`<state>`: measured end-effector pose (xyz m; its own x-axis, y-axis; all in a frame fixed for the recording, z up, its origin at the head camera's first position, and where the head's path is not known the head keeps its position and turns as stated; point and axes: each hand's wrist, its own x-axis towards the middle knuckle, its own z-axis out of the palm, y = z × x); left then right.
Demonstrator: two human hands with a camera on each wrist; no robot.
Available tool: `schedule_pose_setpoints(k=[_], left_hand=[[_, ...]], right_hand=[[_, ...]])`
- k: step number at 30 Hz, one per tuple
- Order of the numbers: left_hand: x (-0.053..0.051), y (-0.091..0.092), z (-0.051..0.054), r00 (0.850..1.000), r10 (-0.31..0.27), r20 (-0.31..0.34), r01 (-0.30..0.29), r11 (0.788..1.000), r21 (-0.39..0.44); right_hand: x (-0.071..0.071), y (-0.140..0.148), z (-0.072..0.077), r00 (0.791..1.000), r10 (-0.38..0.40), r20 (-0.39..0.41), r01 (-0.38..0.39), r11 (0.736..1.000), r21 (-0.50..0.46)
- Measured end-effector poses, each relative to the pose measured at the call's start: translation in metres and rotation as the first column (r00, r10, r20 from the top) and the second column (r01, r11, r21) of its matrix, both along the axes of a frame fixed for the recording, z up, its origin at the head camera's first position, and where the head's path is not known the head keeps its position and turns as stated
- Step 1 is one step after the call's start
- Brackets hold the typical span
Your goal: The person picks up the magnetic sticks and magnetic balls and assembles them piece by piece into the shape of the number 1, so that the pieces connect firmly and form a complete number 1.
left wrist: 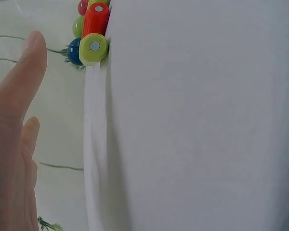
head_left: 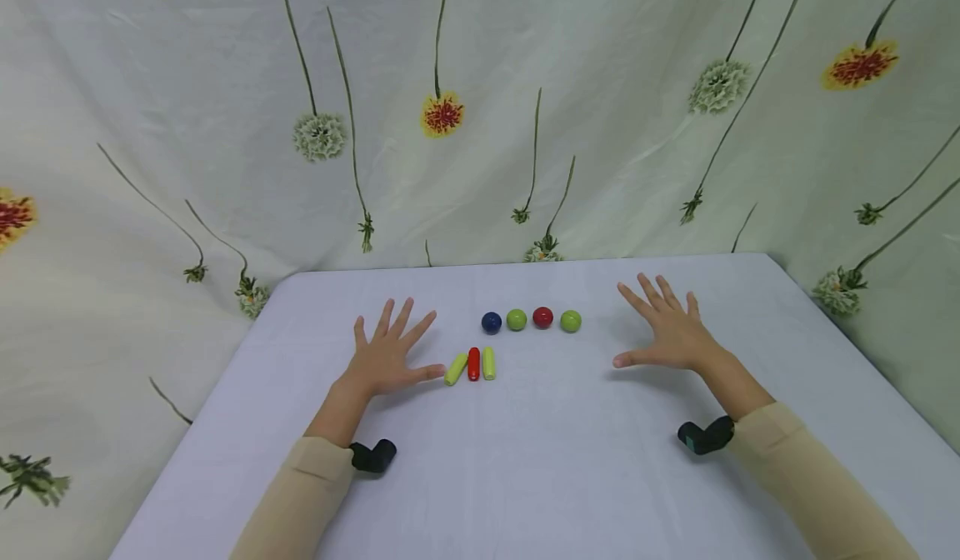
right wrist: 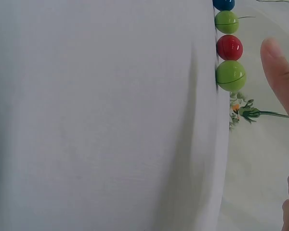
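white counter [head_left: 562,460]: leftmost yellow-green cylinder [head_left: 455,369] slants away, just right of the nearer, empty, splayed left hand [head_left: 386,362]; right hand [head_left: 673,337], also spread and empty, farther.

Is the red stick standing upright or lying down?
Lying down: the head view shows the red stick stretched flat along the table.

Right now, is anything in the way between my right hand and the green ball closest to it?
Nothing visible is: in the head view, only white tabletop shows between your right hand and that green ball. The red ball sits on its other side, away from the hand.
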<state>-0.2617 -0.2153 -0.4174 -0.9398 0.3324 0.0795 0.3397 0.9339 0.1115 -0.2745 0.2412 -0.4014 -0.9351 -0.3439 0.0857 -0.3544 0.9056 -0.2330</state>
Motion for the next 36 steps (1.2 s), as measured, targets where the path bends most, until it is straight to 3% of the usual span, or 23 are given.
schedule_pose_setpoints(k=[6, 12, 22, 28, 36], left_hand=[[0.003, 0.004, 0.000, 1.000, -0.013, -0.005, 0.013, 1.000, 0.015], [0.004, 0.012, 0.000, 1.000, -0.026, -0.006, 0.026, 1.000, 0.009], [0.006, 0.025, 0.000, 0.997, -0.074, -0.004, 0.074, 0.996, 0.051], [0.005, 0.028, -0.004, 0.994, -0.110, -0.025, 0.112, 0.990, 0.084], [0.008, 0.031, -0.006, 0.989, -0.139, 0.042, 0.124, 0.959, 0.256]], right_hand=[[-0.002, -0.005, -0.001, 1.000, 0.001, -0.010, -0.001, 1.000, -0.015], [-0.003, -0.012, -0.001, 1.000, 0.016, -0.015, -0.017, 0.994, -0.104], [-0.011, -0.028, -0.008, 0.998, 0.005, 0.061, 0.009, 0.972, -0.233], [-0.014, -0.038, -0.012, 0.995, 0.013, 0.101, 0.023, 0.939, -0.343], [-0.019, -0.053, -0.021, 0.994, 0.036, 0.106, 0.020, 0.875, -0.483]])
